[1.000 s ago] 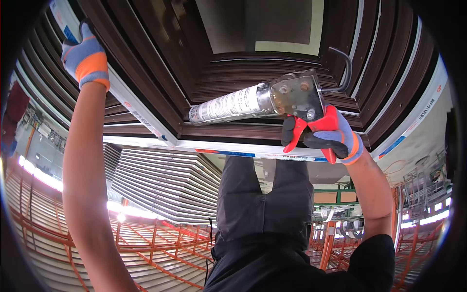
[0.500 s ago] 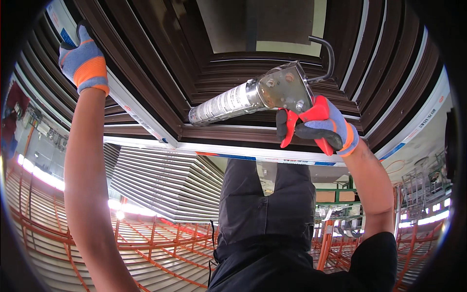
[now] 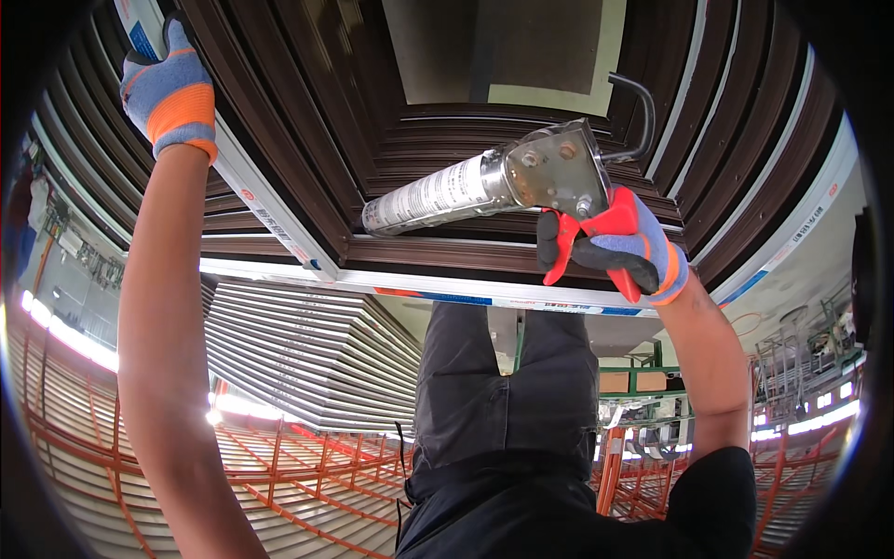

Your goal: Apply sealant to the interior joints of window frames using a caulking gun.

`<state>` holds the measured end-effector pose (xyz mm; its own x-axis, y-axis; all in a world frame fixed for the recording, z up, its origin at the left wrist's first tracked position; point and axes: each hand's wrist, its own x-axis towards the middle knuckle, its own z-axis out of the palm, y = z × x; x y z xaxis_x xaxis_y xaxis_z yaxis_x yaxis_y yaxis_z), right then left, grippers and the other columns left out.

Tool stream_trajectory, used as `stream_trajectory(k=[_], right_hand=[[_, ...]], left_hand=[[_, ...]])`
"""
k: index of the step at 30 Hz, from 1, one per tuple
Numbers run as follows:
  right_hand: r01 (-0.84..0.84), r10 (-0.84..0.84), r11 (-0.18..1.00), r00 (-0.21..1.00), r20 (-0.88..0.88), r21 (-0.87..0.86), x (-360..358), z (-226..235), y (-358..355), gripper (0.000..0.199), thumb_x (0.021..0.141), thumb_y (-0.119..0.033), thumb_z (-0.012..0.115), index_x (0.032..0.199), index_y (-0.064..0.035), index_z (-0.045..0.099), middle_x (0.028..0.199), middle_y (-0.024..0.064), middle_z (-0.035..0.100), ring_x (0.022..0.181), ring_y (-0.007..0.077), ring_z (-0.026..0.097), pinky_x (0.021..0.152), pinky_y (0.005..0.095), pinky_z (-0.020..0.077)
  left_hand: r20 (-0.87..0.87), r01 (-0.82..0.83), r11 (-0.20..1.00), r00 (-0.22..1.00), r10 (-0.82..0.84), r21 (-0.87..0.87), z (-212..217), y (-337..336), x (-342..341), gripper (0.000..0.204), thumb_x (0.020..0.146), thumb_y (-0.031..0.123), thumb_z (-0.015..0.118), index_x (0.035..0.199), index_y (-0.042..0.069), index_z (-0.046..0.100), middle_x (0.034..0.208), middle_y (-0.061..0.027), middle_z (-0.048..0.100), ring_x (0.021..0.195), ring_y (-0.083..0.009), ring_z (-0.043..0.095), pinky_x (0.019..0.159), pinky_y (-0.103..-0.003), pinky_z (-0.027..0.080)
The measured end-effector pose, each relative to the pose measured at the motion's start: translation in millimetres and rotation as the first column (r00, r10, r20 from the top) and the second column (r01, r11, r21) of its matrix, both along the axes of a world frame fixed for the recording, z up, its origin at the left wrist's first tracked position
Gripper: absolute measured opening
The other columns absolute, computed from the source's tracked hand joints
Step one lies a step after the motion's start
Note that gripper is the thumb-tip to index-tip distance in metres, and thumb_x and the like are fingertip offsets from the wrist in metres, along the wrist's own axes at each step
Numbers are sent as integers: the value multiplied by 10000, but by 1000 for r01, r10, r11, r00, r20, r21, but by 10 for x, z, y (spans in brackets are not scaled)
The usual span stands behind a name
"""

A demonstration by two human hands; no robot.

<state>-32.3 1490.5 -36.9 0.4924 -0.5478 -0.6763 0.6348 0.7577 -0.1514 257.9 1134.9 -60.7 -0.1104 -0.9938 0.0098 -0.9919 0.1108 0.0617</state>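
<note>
My right hand (image 3: 644,250), in a blue and orange glove with dark fingertips, is wrapped round the red handle and trigger of a caulking gun (image 3: 557,168). A silvery cartridge with a white printed label sits in the gun and points left, its far end close to the inner corner of a dark brown frame (image 3: 410,253). A hooked metal rod sticks out of the gun's back. At the upper left, my gloved left hand (image 3: 171,93) grips the frame's outer side rail, which is covered with white film (image 3: 270,216). Its fingertips are partly hidden behind the rail.
Several similar brown frames lie stacked under the top one, around a grey panel (image 3: 535,47). My legs (image 3: 507,373) stand against the film-covered near rail. Stacked pale profiles (image 3: 298,345) lie behind at the left, and a green rack (image 3: 643,380) stands at the right.
My left hand sits slightly farther right and lower on the picture. The caulking gun and my right hand have shifted a little to the right. Both grips look the same.
</note>
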Motion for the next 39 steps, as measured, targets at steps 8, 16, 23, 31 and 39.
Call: stream_trajectory(k=[8, 16, 23, 31, 39], right_hand=[[-30, 29, 999, 997, -73, -17, -16, 91, 54, 563, 754, -165, 687, 1258, 63, 581, 939, 128, 684, 810, 222, 663, 784, 360, 534], [5, -12, 998, 995, -101, -66, 62, 54, 151, 588, 764, -241, 726, 1235, 79, 578, 951, 135, 694, 826, 215, 675, 781, 347, 539], [62, -70, 995, 993, -97, -78, 101, 128, 116, 424, 781, -163, 709, 1114, 91, 636, 876, 138, 680, 764, 188, 654, 682, 336, 560], [-5, -2, 999, 984, -181, -36, 51, 258, 13, 435, 787, -204, 715, 1092, 96, 638, 848, 115, 666, 732, 167, 631, 669, 322, 554], [-118, 120, 993, 974, -192, 20, 19, 451, -130, 703, 734, -247, 717, 1309, 106, 522, 972, 166, 698, 833, 216, 681, 811, 332, 532]], left_hand=[[-74, -12, 998, 997, 8, -56, -18, 1, -69, 479, 916, 451, 672, 1085, 4, 701, 939, -159, 735, 861, -325, 711, 791, -406, 547], [-41, 25, 997, 999, -28, -73, -60, -86, -3, 465, 914, 443, 675, 1064, 4, 708, 873, -150, 734, 805, -331, 710, 760, -413, 547], [-9, 20, 998, 1000, -20, -64, -83, -83, 28, 500, 906, 474, 663, 1068, 1, 698, 901, -166, 731, 850, -343, 706, 788, -421, 542], [35, 15, 998, 999, -13, -54, -99, -128, 44, 547, 895, 515, 646, 1073, -2, 684, 939, -187, 725, 909, -358, 701, 824, -433, 535], [63, 10, 999, 998, -7, -49, -139, -148, 81, 594, 885, 555, 630, 1077, -5, 670, 977, -208, 720, 968, -373, 695, 861, -445, 529]])
